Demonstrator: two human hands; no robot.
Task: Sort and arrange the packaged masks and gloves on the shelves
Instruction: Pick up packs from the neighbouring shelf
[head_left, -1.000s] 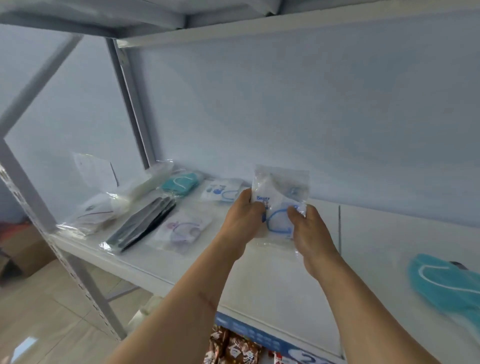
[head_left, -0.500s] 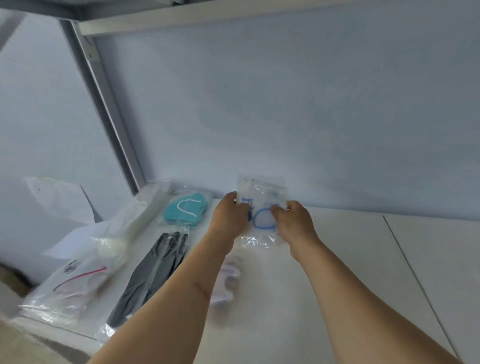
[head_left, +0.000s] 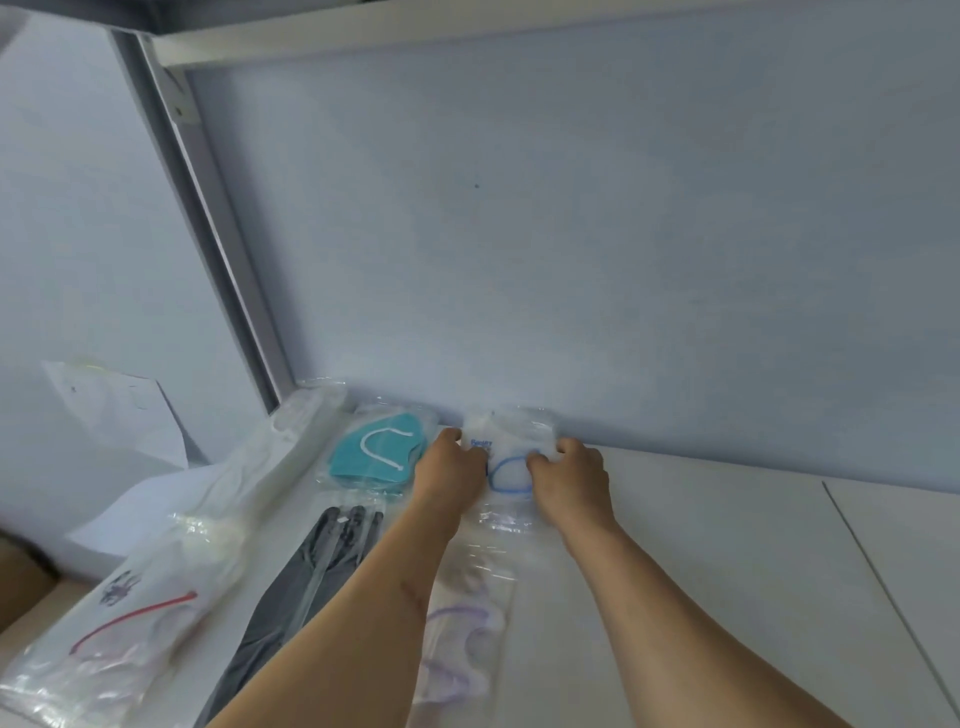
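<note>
With the left hand (head_left: 451, 470) and the right hand (head_left: 566, 475) each pinching a side of the white mask packet (head_left: 506, 457), best lay it flat against the back wall (head_left: 571, 234), just right of the teal mask (head_left: 371, 454), where the shelf (head_left: 727, 545) lies open further right.

Soft even daylight, slight blur, wide-angle distortion

Pale blue wall (head_left: 571, 234) behind white shelf (head_left: 727, 545) (grey upright (head_left: 208, 234))
</note>
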